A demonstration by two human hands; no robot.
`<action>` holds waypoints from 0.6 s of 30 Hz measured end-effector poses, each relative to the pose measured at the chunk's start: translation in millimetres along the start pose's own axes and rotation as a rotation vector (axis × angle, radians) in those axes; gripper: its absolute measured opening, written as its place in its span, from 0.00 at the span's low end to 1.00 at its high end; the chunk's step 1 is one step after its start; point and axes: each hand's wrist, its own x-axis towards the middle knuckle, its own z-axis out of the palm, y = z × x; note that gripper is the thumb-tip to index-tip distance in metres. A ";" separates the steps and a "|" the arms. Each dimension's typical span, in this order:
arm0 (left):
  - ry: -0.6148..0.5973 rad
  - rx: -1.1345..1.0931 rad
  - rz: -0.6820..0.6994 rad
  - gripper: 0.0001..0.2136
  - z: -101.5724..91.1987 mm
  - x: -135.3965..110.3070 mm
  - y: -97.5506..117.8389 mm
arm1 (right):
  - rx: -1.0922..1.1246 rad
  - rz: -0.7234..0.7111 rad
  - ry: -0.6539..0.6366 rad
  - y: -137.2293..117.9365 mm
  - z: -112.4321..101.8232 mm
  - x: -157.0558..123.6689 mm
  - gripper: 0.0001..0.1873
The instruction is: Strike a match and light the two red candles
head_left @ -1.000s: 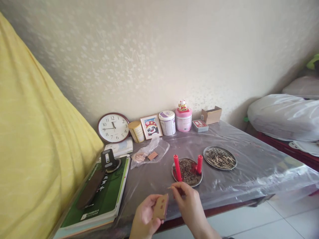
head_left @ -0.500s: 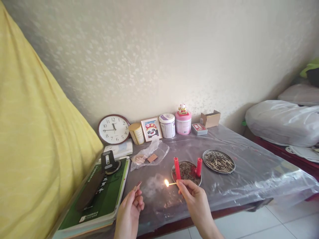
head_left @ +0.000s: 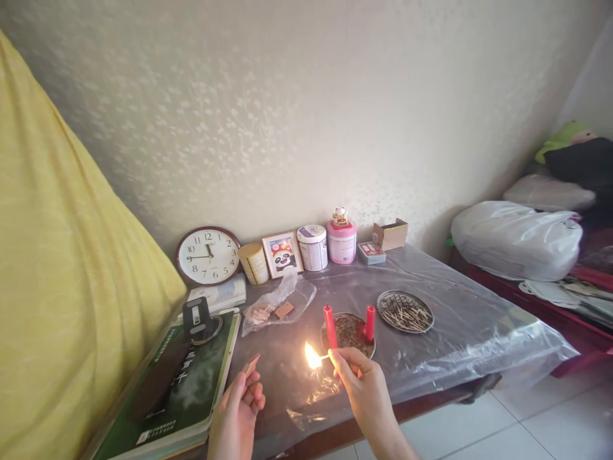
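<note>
My right hand (head_left: 357,377) pinches a burning match (head_left: 325,356), its flame (head_left: 313,356) pointing left over the table. Just behind those fingers stands a red candle (head_left: 330,326), and a second, shorter-looking red candle (head_left: 370,322) is to its right. Both candles are unlit and upright on a round metal plate (head_left: 352,317) with dark residue. My left hand (head_left: 242,399) is closed around a small matchbox (head_left: 251,364), of which one end sticks out above the fingers. To the right, another round dish (head_left: 406,295) holds many matchsticks.
A clear plastic bag (head_left: 301,295) with a small brown box (head_left: 284,310) lies behind. Green books (head_left: 211,377) bear a black device (head_left: 197,319) at left. A clock (head_left: 208,255), cans (head_left: 312,248), a picture frame (head_left: 282,254) and a cardboard box (head_left: 390,234) line the wall.
The match flame has grown larger and brighter. The smoke near the left hand has shifted and thinned. The camera view has turned slightly right; both hands keep their grip.
</note>
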 end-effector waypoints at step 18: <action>0.013 0.018 -0.025 0.22 0.7 -0.2 1.7 | 0.043 -0.003 0.029 -9.3 -0.1 -4.9 0.17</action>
